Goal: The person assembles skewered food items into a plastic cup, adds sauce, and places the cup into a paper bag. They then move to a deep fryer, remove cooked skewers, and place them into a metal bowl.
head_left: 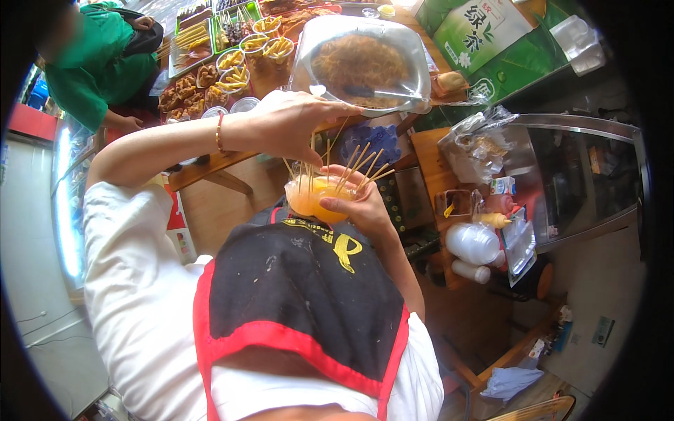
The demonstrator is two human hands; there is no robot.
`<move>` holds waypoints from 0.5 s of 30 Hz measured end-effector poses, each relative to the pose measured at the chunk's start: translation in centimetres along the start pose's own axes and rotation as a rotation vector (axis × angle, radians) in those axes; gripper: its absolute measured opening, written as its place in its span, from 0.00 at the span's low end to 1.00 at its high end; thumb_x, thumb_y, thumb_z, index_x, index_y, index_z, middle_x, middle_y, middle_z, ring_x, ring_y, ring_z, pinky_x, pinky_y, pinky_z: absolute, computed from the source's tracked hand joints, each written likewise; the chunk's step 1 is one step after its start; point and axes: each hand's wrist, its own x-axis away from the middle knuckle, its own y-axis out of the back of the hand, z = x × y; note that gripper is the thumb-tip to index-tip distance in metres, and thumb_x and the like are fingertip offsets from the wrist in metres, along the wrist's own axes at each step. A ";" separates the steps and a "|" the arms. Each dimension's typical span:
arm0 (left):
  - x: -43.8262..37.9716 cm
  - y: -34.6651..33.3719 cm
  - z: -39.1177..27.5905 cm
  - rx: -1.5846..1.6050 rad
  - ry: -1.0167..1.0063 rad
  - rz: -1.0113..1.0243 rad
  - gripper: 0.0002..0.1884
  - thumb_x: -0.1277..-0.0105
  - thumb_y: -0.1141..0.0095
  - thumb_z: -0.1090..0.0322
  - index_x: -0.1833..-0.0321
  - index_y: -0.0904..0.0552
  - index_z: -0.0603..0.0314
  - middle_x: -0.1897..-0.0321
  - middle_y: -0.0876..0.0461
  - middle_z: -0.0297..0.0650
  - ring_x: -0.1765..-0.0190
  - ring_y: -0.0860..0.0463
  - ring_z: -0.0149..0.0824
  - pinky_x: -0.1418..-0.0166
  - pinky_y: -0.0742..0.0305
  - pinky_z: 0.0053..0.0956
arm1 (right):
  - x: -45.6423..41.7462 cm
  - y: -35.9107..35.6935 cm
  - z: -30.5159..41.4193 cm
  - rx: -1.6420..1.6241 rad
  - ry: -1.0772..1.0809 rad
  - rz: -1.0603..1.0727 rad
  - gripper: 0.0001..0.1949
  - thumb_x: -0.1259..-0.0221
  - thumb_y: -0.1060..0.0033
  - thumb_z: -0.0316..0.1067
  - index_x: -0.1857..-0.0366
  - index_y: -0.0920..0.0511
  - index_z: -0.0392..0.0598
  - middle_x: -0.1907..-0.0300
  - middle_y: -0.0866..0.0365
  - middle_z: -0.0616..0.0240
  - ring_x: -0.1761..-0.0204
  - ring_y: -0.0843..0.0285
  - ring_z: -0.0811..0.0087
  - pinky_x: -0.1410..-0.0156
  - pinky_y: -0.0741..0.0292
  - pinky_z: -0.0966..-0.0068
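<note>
In front of my chest my right hand holds two rounded clear containers side by side, filled with something orange-yellow. Several thin wooden sticks stand up out of them, fanning outward. My left hand arches over the containers from the left, thumb and forefinger spread apart. Its thumb tip is close to a few upright sticks; contact is hard to make out. Just beyond that hand, a clear plastic cover rests over a heap of browned shredded food on the wooden table.
Cups of fries, fried pieces and trays of skewers crowd the table at upper left. A person in green is beside it. On the right, a wooden counter carries squeeze bottles and a plastic bag.
</note>
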 end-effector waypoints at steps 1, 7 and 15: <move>0.2 0.0 0.0 0.019 0.015 0.019 0.51 0.60 0.24 0.57 0.28 0.37 0.45 0.48 0.20 0.48 0.49 0.18 0.47 0.50 0.21 0.35 | 0.1 0.0 -0.1 0.003 -0.012 -0.008 0.28 0.51 0.28 0.22 0.43 0.28 0.38 0.53 0.17 0.59 0.54 0.18 0.73 0.46 0.21 0.76; 0.8 -0.2 0.5 -0.011 0.021 -0.061 0.54 0.62 0.23 0.54 0.27 0.40 0.45 0.45 0.21 0.45 0.48 0.18 0.46 0.50 0.22 0.37 | 0.4 -0.3 -0.9 0.018 -0.113 -0.066 0.27 0.51 0.29 0.21 0.44 0.28 0.37 0.53 0.18 0.59 0.52 0.18 0.72 0.44 0.23 0.76; 1.3 0.0 0.9 0.138 -0.130 0.051 0.56 0.61 0.24 0.56 0.26 0.43 0.52 0.42 0.22 0.46 0.46 0.20 0.46 0.44 0.24 0.36 | 0.3 -0.6 -1.1 0.073 -0.130 -0.056 0.25 0.49 0.29 0.22 0.45 0.26 0.37 0.55 0.17 0.61 0.55 0.18 0.75 0.46 0.22 0.79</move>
